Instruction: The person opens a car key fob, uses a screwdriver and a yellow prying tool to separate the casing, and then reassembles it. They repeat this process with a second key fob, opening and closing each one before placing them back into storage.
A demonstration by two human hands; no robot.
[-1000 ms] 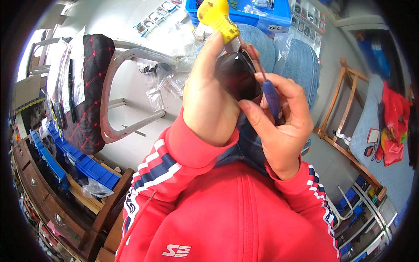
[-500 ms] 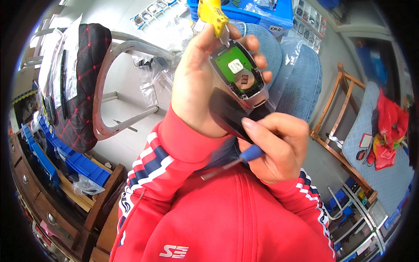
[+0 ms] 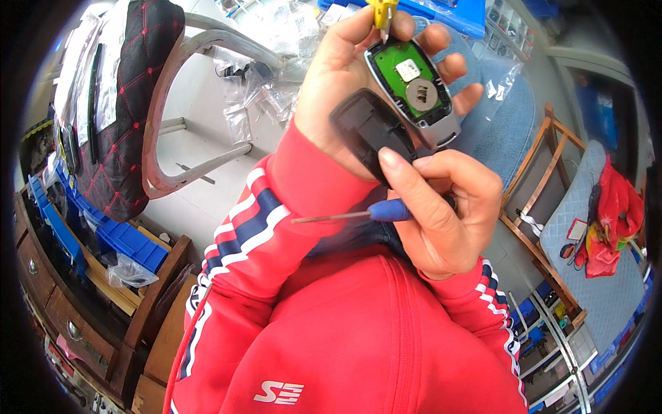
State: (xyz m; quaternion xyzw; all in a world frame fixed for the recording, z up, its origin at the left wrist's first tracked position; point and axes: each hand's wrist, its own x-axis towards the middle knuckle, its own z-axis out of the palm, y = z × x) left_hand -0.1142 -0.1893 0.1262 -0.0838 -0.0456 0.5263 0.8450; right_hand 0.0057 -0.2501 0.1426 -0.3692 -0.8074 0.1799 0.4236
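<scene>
My left hand (image 3: 329, 93) cradles an opened silver-and-black key fob (image 3: 445, 130), showing a green circuit board (image 3: 396, 86) with a white square part and a round battery (image 3: 420, 95). It also holds a yellow-handled tool (image 3: 383, 14), whose tip points down at the fob's top end. My right hand (image 3: 441, 207) pinches a black back cover (image 3: 355, 121), inner face up, below and left of the fob. The same hand holds a blue-handled screwdriver (image 3: 389, 210), its thin shaft pointing left across my left sleeve.
A quilted chair (image 3: 138, 103) stands at left above blue trays (image 3: 131, 248) on wooden drawers. Plastic bags (image 3: 262, 96) lie near my lap. A blue bin (image 3: 462, 17) and parts organisers (image 3: 510, 31) are at the top. A wooden rack (image 3: 534, 190) and a padded board (image 3: 586, 303) are at right.
The fob has been opened, exposing its board; the cover has come off into my right hand. The screwdriver has swung to point left. Both hands have shifted, the left one up and rightward.
</scene>
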